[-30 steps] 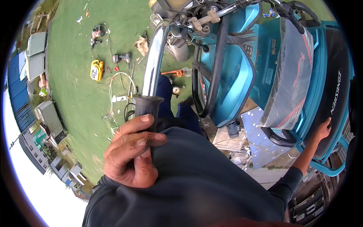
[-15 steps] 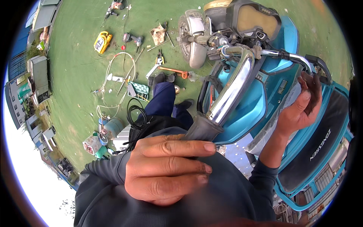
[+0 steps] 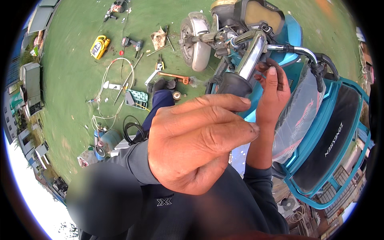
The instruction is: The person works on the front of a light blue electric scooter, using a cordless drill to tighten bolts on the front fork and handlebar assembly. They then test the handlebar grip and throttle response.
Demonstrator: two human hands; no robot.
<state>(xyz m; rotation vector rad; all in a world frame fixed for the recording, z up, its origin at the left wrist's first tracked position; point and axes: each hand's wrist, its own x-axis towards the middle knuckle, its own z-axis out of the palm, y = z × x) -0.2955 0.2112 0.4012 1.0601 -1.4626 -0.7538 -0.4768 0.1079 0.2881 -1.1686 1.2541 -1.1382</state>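
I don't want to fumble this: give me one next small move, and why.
Probably close the right grip around the chrome bar for support: its fingers curl beside it, not wrapped round, while the left grip overlaps the black sleeve in view.

- Black rubber handle [image 3: 233,85]: its lower end is hidden behind the left hand [image 3: 192,140].
- I cannot identify the blurred dark shape [image 3: 104,198] at lower left.

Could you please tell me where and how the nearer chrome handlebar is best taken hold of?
Probably by the black grip on the end of the chrome handlebar, coming from the near side and wrapping around it: that end points this way, and the grip flares where it meets the smooth metal, which should limit slipping.
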